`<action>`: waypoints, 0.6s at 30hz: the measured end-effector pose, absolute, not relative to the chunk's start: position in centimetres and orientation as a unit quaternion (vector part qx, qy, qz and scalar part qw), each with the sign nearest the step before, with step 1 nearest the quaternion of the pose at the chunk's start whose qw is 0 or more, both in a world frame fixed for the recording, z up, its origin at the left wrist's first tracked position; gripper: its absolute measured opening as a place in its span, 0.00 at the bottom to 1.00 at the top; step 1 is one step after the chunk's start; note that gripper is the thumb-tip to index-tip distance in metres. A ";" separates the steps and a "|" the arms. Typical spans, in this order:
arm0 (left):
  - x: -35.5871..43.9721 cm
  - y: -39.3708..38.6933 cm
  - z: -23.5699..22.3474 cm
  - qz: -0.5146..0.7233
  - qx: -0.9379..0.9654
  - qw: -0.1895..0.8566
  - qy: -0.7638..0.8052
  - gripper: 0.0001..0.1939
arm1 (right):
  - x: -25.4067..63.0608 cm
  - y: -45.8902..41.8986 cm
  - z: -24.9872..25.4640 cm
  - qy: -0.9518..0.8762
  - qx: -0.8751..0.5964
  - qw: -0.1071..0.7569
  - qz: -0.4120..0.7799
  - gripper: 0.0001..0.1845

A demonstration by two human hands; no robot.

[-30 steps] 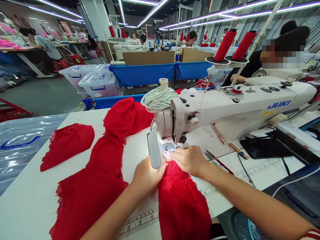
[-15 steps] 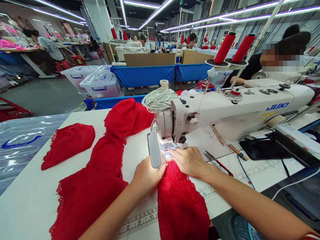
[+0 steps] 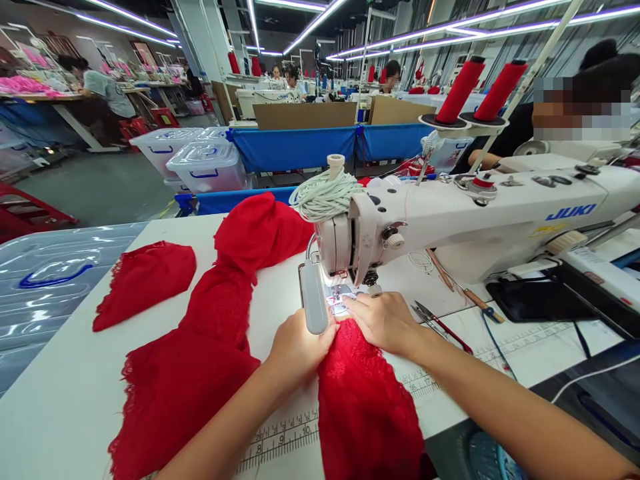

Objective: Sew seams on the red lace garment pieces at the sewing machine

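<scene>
A red lace-trimmed fabric piece [image 3: 369, 400] runs from the needle area of a white sewing machine [image 3: 480, 210] down over the front table edge. My left hand [image 3: 296, 341] grips its upper left edge, thumb near the presser foot [image 3: 337, 292]; a grey lamp [image 3: 315, 300] hides some of its fingers. On the right side of the lace, my right hand [image 3: 383, 321] has its fingers closed on the cloth, with fingertips close beside the foot. More red cloth [image 3: 190, 387] lies bunched to the left of my left forearm.
A small red piece [image 3: 147, 283] lies at the table's left. Right of the machine's needle are snips [image 3: 440, 327], a wooden-handled tool [image 3: 483, 303] and a black phone-like device [image 3: 540, 301]. Red thread cones [image 3: 460, 90] stand above. A co-worker sits behind at right.
The whole view has shifted slightly, so things sit a little farther right. Both hands keep their places on the red fabric by the needle.
</scene>
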State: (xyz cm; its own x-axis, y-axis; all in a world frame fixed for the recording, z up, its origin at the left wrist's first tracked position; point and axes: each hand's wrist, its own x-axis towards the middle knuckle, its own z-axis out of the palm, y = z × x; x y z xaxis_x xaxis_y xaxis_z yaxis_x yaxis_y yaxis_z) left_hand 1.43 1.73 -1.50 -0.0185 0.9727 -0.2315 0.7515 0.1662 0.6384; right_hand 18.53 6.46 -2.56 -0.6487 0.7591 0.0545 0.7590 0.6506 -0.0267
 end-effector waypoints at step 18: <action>1.5 1.8 -1.8 0.182 0.621 0.311 0.696 0.05 | 18.3 6.7 -2.4 -0.900 -0.435 0.012 -0.008 0.22</action>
